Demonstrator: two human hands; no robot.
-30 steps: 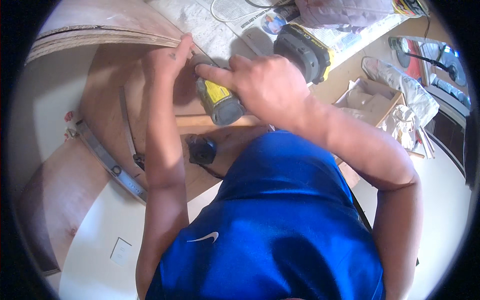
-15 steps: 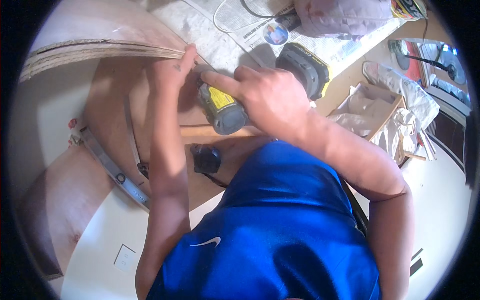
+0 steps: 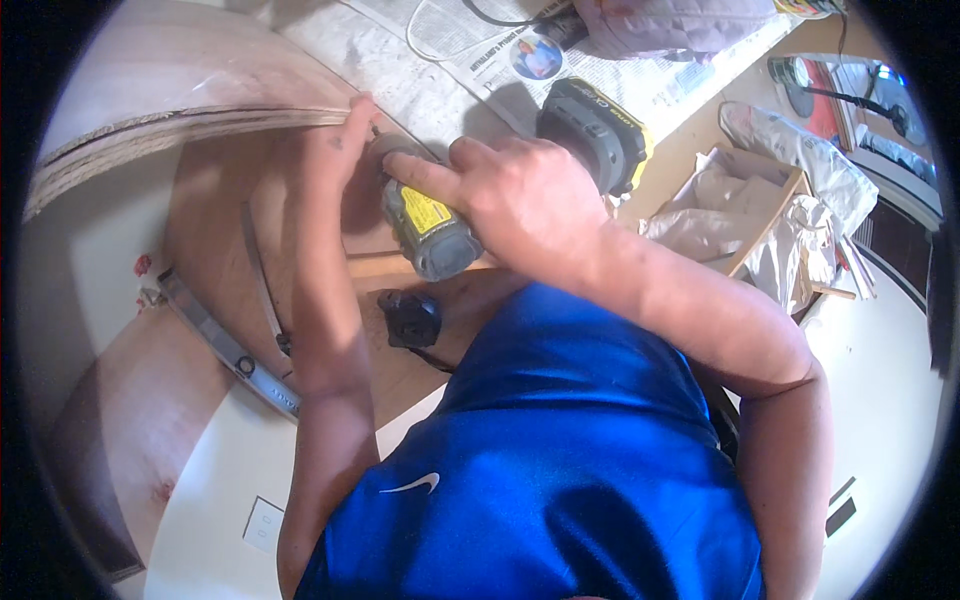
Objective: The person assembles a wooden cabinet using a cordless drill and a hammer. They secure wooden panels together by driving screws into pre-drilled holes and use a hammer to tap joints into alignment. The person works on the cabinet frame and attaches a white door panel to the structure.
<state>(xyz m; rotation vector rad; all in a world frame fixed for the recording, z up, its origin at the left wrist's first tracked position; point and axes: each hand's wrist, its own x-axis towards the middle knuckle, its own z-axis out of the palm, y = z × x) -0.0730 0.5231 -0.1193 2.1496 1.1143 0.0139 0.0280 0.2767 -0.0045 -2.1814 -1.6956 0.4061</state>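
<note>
My right hand [image 3: 525, 195] is wrapped round a cordless drill driver [image 3: 425, 225] with a yellow label and a dark grey body. Its chunky battery [image 3: 597, 135] sticks out beyond my knuckles. My index finger lies along the driver's body towards its nose. A thin bit [image 3: 376, 131] points from the nose at my left hand [image 3: 342, 138]. That hand is closed at the end of a layered wooden panel edge [image 3: 200, 122], its fingertips partly hidden. What it pinches there, if anything, cannot be made out.
Newspaper [image 3: 440, 95] covers the far surface, with a light cloth bundle [image 3: 680, 25] on it. Below my arms lie a spirit level [image 3: 225, 345], a thin metal bar [image 3: 262, 265] and a small black tool [image 3: 410, 318]. To the right stands a wooden box [image 3: 735, 215] with white cloth.
The whole view has shifted slightly, so both hands and the driver appear a little further left. My grip on the driver looks the same.
</note>
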